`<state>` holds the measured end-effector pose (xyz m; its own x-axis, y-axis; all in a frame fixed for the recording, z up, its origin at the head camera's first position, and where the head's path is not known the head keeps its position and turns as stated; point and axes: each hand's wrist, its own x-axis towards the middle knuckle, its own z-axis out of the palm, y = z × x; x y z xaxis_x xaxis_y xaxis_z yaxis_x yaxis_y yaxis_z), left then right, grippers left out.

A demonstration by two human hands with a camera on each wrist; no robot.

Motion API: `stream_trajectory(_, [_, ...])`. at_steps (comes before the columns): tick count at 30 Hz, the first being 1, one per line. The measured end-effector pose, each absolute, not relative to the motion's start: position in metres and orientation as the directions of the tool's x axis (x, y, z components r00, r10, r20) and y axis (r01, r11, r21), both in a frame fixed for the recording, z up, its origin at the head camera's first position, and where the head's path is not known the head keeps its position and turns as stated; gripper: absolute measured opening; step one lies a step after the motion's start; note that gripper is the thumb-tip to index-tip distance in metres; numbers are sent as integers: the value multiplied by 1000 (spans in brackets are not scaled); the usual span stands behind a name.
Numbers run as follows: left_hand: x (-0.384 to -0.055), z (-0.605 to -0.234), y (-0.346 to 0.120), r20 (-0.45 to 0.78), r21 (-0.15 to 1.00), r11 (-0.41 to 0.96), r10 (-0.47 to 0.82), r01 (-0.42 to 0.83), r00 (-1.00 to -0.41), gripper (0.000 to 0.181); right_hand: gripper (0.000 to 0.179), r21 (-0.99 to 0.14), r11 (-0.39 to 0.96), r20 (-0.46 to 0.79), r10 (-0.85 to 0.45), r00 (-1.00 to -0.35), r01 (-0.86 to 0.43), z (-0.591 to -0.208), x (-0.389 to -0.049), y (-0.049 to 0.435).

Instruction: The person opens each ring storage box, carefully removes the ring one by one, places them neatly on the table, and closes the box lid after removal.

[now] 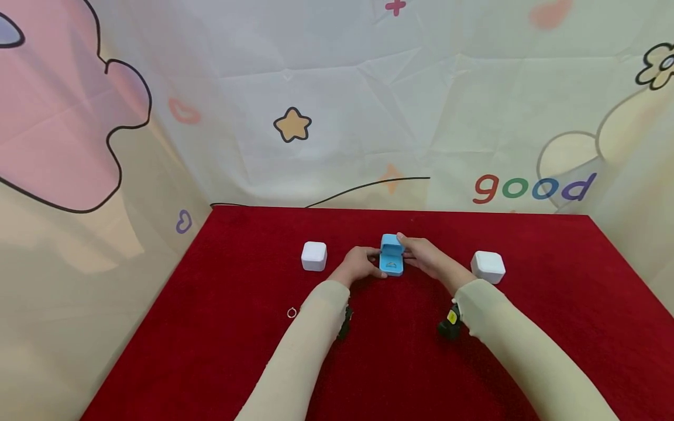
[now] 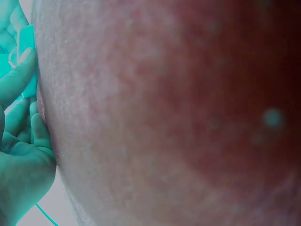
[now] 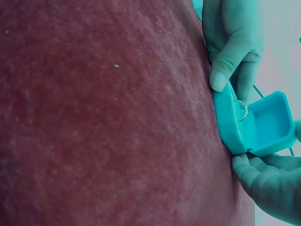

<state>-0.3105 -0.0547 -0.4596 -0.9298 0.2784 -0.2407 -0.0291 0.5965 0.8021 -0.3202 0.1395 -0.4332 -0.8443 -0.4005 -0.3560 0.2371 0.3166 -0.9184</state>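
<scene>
A light blue ring box [image 1: 392,273] stands with its lid raised on the red cloth, between both hands. Seated in its slot is a ring [image 3: 243,111]. My left hand [image 1: 361,264] holds the base from the left, the thumb at its front corner. From the other side my right hand [image 1: 425,255] grips the box, its thumb at the top of the lid and its fingers along the right side. The right wrist view shows the left thumb pressed on the base and right fingertips near the hinge. In the left wrist view, the box [image 2: 29,35] is mostly hidden.
One white box [image 1: 314,256] stands to the left of the hands; another white box [image 1: 488,266] is beside the right forearm. A loose ring [image 1: 292,313] lies on the red cloth [image 1: 253,362] left of the left sleeve. Behind the table hangs a printed curtain [image 1: 347,117].
</scene>
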Motion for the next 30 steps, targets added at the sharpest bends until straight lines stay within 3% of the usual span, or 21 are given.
stream_trajectory(13, [-309,-457,-53,-232,806,592,284,-21,-930,62,70,-928,258,-347,-338,-875,268,-434,-317,144])
stream_trajectory(30, [-309,-458,-55,-234,806,592,284,-22,-930,62,62,-947,156,-312,-235,-921,281,-431,-297,145])
